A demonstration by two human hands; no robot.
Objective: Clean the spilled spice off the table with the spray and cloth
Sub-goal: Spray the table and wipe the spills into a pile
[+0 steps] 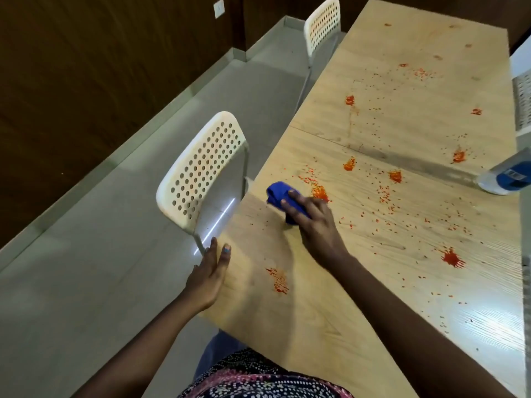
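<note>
Red-orange spice [319,193] lies scattered in clumps and specks over the light wooden table [382,297]. My right hand [313,222] presses a bunched blue cloth [280,198] onto the tabletop near the left edge, fingers laid over it, right beside a spice clump. My left hand [208,275] rests flat at the table's left edge, fingers straight, holding nothing. The spray bottle [507,175], white with a blue label, stands at the right edge of the view, partly cut off.
A white perforated chair [201,170] stands close to the table's left side, a second one [321,25] farther back. A white perforated object [523,104] sits at the far right. Grey tiled floor [86,282] lies left.
</note>
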